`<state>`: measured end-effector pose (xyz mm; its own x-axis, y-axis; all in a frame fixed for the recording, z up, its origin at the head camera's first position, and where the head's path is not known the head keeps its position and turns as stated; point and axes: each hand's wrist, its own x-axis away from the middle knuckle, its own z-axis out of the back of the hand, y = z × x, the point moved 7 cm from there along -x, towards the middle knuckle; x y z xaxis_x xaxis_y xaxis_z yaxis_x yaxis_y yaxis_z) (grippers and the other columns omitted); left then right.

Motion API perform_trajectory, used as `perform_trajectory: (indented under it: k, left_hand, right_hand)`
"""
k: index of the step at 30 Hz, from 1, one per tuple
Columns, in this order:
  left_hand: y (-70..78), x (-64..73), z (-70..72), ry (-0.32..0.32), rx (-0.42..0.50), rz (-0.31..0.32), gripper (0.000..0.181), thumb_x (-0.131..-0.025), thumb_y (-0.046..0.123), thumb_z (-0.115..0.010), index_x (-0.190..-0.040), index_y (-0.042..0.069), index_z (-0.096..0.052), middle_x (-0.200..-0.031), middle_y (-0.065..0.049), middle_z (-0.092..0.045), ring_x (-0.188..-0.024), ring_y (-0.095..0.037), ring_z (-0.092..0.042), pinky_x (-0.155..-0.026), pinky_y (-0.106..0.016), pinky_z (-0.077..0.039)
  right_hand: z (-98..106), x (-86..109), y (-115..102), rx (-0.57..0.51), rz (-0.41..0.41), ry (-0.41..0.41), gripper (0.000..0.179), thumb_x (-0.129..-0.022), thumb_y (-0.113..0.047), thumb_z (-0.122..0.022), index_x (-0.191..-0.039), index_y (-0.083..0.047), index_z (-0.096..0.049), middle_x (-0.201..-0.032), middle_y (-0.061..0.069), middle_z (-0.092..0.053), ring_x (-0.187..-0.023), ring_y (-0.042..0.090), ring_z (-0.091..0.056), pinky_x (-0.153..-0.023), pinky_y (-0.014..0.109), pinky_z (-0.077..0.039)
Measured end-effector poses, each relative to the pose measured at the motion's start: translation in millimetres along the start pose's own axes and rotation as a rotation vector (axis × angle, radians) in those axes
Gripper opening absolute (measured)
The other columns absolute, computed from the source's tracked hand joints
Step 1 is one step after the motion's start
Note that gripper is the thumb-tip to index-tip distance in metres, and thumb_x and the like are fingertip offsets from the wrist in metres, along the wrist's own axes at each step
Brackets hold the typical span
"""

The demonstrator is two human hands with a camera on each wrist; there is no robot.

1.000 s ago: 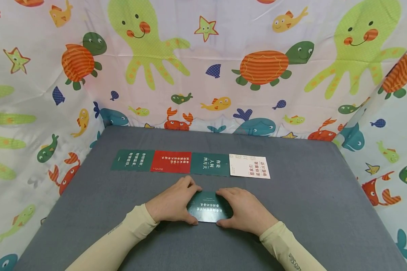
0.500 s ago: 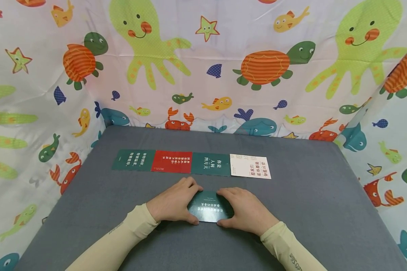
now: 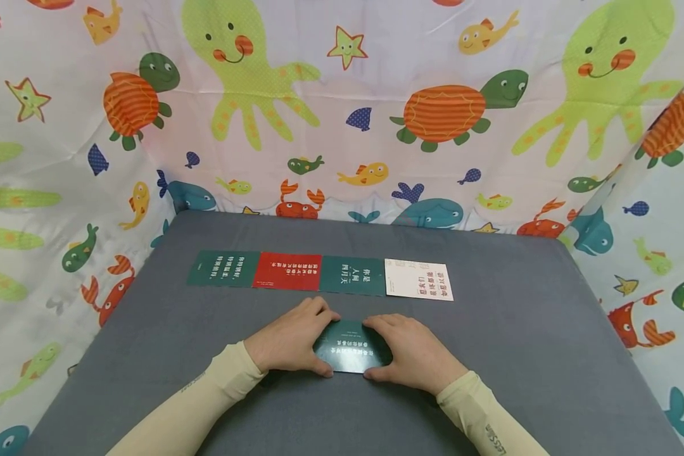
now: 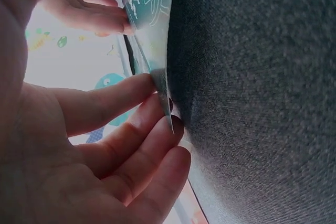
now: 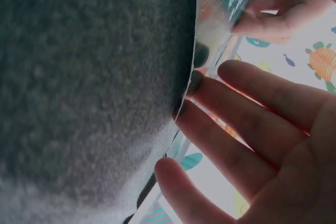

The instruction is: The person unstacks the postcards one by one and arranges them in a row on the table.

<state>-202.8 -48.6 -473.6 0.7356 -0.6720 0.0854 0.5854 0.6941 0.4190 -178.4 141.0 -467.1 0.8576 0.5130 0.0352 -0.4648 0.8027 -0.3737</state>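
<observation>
In the head view a glossy dark green card [image 3: 353,347] with white lettering lies between my two hands, near the middle of the grey table. My left hand [image 3: 287,335] grips its left side, thumb at the near corner and index finger at the far one. The opposite side is held the same way by my right hand [image 3: 413,350]. Seen from the left wrist, the card [image 4: 152,30] stands edge-on, with fingertips [image 4: 165,124] around its edge. From the right wrist, fingers [image 5: 210,129] reach the edge of the card [image 5: 210,3], some tips partly behind it.
Beyond the hands, a row of cards lies edge to edge: a green one [image 3: 224,269], a red one [image 3: 287,272], another green one [image 3: 353,276] and a cream one [image 3: 418,279]. A sea-animal curtain [image 3: 342,95] encloses the back and sides of the grey table [image 3: 524,329].
</observation>
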Motion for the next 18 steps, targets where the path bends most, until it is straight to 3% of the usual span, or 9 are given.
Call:
perform_trajectory:
  k: [4,7,14,18]
  left_hand:
    - [7.0,-8.7,1.6,0.015,0.000,-0.006,0.090,-0.074,0.054,-0.096,-0.146,0.011,-0.065,-0.127,0.000,-0.059,-0.111,-0.012,-0.052,-0.091,-0.029,-0.056]
    - [19.5,-25.6,6.0,0.033,-0.036,-0.018,0.091,-0.074,0.054,-0.095,-0.148,0.010,-0.064,-0.128,-0.001,-0.058,-0.112,-0.013,-0.053,-0.091,-0.029,-0.058]
    - [60.2,-91.9,19.4,0.055,-0.182,-0.069,0.090,-0.076,0.057,-0.093,-0.146,0.008,-0.064,-0.126,-0.005,-0.059,-0.110,-0.017,-0.055,-0.092,-0.032,-0.057]
    - [80.0,-132.6,18.6,0.043,-0.196,-0.073,0.091,-0.078,0.061,-0.091,-0.146,0.008,-0.063,-0.125,-0.006,-0.057,-0.108,-0.018,-0.053,-0.092,-0.033,-0.054]
  right_hand:
    - [6.3,3.6,8.1,0.028,0.001,0.005,0.084,-0.078,-0.056,-0.093,-0.147,-0.017,-0.065,-0.142,0.002,-0.071,-0.130,0.025,-0.068,-0.111,0.051,-0.056]
    - [19.2,7.2,20.8,0.056,-0.019,0.027,0.086,-0.077,-0.053,-0.095,-0.148,-0.017,-0.064,-0.144,0.003,-0.070,-0.132,0.026,-0.067,-0.113,0.051,-0.054]
    - [60.2,19.2,70.7,0.071,-0.118,0.062,0.089,-0.078,-0.044,-0.096,-0.154,-0.015,-0.058,-0.152,0.009,-0.063,-0.139,0.032,-0.060,-0.118,0.058,-0.050]
    - [81.2,27.7,106.3,0.043,-0.175,0.055,0.091,-0.080,-0.033,-0.095,-0.158,-0.013,-0.053,-0.156,0.014,-0.058,-0.144,0.038,-0.052,-0.119,0.067,-0.044]
